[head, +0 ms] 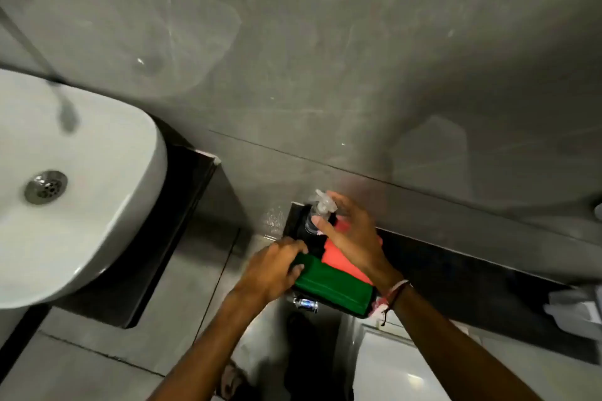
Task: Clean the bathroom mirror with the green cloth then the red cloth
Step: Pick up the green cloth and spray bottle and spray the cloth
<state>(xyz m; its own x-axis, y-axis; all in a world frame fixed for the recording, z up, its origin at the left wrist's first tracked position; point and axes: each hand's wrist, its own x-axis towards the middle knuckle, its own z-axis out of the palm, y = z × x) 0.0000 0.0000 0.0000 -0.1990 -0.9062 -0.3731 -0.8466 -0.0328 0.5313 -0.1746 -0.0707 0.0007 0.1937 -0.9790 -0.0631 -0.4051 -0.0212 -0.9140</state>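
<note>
Left hand (273, 265) pinching green cloth (335, 286) on ledge beside red cloth (342, 259); right hand (350, 234) wide over spray bottle (317, 213); lift green alone, leaving red flat.

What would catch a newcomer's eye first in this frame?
The bright green cloth and red cloth, folded side by side on a dark ledge at lower centre. Both hands meet there: the left hand grips the green cloth's end, while the right hand reaches for a clear spray bottle standing behind the cloths. A white sink fills the left side.
</note>
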